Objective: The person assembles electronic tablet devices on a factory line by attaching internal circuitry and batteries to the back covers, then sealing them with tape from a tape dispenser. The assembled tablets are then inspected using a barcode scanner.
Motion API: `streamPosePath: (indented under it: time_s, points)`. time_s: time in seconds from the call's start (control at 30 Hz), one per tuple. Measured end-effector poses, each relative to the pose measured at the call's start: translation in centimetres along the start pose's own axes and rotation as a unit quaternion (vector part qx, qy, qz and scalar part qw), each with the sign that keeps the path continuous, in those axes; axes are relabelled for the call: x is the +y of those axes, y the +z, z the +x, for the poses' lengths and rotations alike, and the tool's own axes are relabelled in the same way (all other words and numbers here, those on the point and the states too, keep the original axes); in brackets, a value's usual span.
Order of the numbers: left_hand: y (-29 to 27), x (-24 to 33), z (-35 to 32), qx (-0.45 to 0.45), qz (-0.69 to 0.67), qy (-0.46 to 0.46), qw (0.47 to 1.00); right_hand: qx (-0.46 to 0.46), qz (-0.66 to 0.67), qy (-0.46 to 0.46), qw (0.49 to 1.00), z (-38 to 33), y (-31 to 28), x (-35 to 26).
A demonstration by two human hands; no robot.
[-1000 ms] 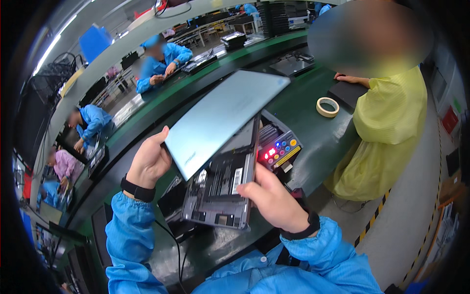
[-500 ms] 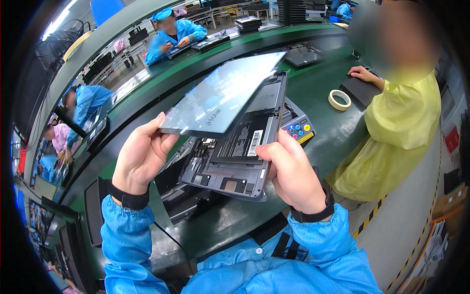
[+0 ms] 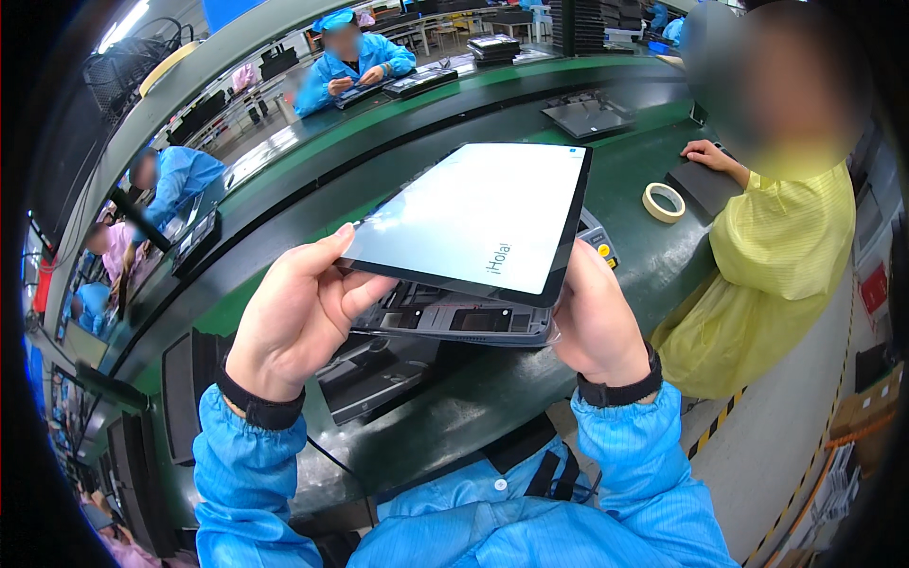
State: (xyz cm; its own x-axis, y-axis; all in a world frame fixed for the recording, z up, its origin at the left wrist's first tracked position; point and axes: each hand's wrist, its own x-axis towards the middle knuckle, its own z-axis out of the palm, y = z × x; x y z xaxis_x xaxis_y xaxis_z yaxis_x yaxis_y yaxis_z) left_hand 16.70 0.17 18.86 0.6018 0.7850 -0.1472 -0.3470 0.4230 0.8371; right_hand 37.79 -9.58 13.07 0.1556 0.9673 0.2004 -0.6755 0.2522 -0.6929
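Observation:
My left hand (image 3: 295,317) grips the left corner of a lit tablet screen (image 3: 473,218), thumb on the glass and fingers below. The panel has a black border and a bright white display with dark lettering. Under it lies the dark tablet housing (image 3: 497,327), whose near edge with small inner parts still shows; the rest is covered by the panel. My right hand (image 3: 606,317) clasps the housing at its right side, its fingers partly hidden behind the panel's corner. Both pieces are held above the green workbench (image 3: 464,398).
On the bench are a roll of tape (image 3: 666,219), a dark flat block (image 3: 703,197), a dark panel (image 3: 587,115) and a device with coloured buttons (image 3: 604,250). A person in yellow (image 3: 772,275) stands at right. Dark device parts (image 3: 365,393) lie below my hands.
The screen has come down and right over the housing, covering the battery that showed before. The housing has turned flatter beneath it, and both hands keep their hold.

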Motion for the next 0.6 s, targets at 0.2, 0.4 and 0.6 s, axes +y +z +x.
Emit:
streamPosePath:
  time_s: [0.2, 0.4, 0.6]
  points:
    - [1.6, 0.0, -0.8, 0.021, 0.02, -0.001, 1.0, -0.038, 0.087, 0.025, 0.995, 0.2, -1.4, 0.0]
    - [1.2, 1.4, -1.6, 0.028, 0.205, -0.04, 0.978, -0.053, 0.134, 0.059, 0.988, 0.5, -2.7, -0.2]
    - [-0.3, 2.6, -0.7, -0.033, 0.315, -0.083, 0.945, -0.06, 0.124, 0.064, 0.988, 0.9, -2.7, -0.5]
